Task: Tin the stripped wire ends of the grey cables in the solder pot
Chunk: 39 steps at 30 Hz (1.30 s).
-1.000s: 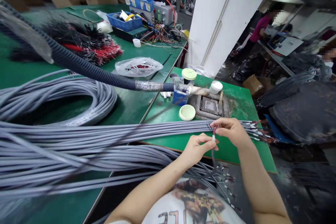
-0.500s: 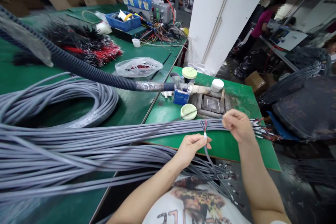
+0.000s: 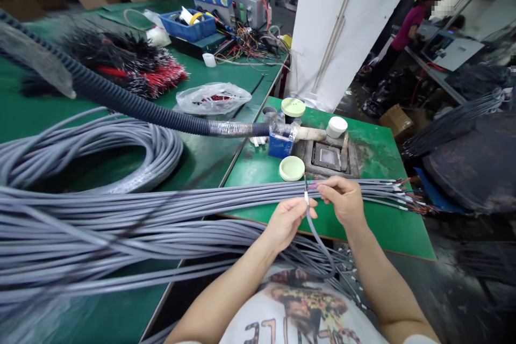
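Note:
My left hand [image 3: 287, 221] pinches a grey cable [image 3: 315, 235] just below the white band [image 3: 307, 197] at its end. Thin coloured wires [image 3: 306, 185] fan out above that band. From the right, my right hand [image 3: 345, 201] has thumb and forefinger closed at the tip of a reddish wire [image 3: 313, 187] from this cable. The cable's lower part curves down toward my shirt. Behind both hands a long bundle of grey cables [image 3: 242, 193] crosses the green table, its stripped wire ends [image 3: 415, 201] at the right.
A soldering pot [image 3: 328, 157] sits beyond the bundle, with a pale green dish [image 3: 292, 169], a white-lidded jar [image 3: 337, 127] and a blue box [image 3: 280, 145] near it. A ribbed hose [image 3: 161, 115] spans the left. Coiled cable [image 3: 161, 156] lies below it. A person [image 3: 405, 29] stands far right.
My right hand has come left and down from over the cable bundle to the wires at the held cable's end. My left hand has shifted slightly left, still holding the cable.

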Motion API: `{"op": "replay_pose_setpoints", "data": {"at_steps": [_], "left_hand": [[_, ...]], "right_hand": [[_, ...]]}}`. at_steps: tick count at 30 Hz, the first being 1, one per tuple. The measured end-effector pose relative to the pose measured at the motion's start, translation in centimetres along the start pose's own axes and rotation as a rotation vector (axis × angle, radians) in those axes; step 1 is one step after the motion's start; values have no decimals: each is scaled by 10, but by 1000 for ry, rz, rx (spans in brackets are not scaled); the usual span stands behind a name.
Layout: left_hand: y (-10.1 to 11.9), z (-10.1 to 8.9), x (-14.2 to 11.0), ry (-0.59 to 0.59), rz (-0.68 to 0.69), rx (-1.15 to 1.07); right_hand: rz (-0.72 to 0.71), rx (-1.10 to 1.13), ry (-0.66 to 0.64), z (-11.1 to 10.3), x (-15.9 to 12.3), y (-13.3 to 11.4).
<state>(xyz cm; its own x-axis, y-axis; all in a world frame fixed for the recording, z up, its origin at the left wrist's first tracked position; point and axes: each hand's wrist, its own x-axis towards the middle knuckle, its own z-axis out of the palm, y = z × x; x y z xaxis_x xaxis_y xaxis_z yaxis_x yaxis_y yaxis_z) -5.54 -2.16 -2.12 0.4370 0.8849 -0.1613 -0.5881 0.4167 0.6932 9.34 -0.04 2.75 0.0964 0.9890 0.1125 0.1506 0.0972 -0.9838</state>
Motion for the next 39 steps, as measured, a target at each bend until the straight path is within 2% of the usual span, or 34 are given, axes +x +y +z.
{"op": "replay_pose_setpoints", "data": {"at_steps": [2, 4, 7, 9, 10, 12, 13, 15, 17, 19, 22, 25, 28, 33, 35, 37, 39], "left_hand": [[4, -4, 1, -21, -10, -103], [6, -8, 3, -41, -17, -176], [6, -9, 5, -36, -17, -257], [5, -4, 7, -15, -13, -290], [5, 0, 7, -8, -18, -294], [6, 9, 8, -5, -24, -253], [6, 13, 8, -1, -12, -199], [10, 17, 7, 37, 67, -13], [14, 16, 5, 127, 237, 264], [19, 11, 4, 227, 456, 577], [23, 3, 4, 288, 712, 993], [22, 2, 8, 286, 779, 1234], [19, 7, 15, 290, 737, 1207], [12, 19, 24, 210, 464, 598], [11, 22, 26, 175, 380, 434], [12, 20, 25, 130, 366, 453], [14, 14, 21, 109, 412, 646]], "right_hand": [[-103, -91, 48, -1, -6, 1], [-281, -207, 44, -7, -11, 0], [-608, -424, -171, -16, -15, 0], [-767, -553, -326, -19, -16, 3], [-823, -592, -360, -19, -17, 6], [-880, -591, -343, -16, -17, 12], [-884, -547, -295, -13, -17, 15], [-824, -401, -96, -8, -17, 19], [-695, -225, 162, -5, -16, 23], [-558, -49, 321, -3, -14, 26], [-446, 161, 317, -2, -9, 30], [-396, 220, 295, 2, -9, 31], [-387, 190, 294, 7, -13, 27], [-442, -40, 322, 15, -15, 19], [-477, -113, 321, 16, -8, 17], [-483, -138, 319, 15, 4, 16], [-446, -136, 307, 14, 21, 17]]}}
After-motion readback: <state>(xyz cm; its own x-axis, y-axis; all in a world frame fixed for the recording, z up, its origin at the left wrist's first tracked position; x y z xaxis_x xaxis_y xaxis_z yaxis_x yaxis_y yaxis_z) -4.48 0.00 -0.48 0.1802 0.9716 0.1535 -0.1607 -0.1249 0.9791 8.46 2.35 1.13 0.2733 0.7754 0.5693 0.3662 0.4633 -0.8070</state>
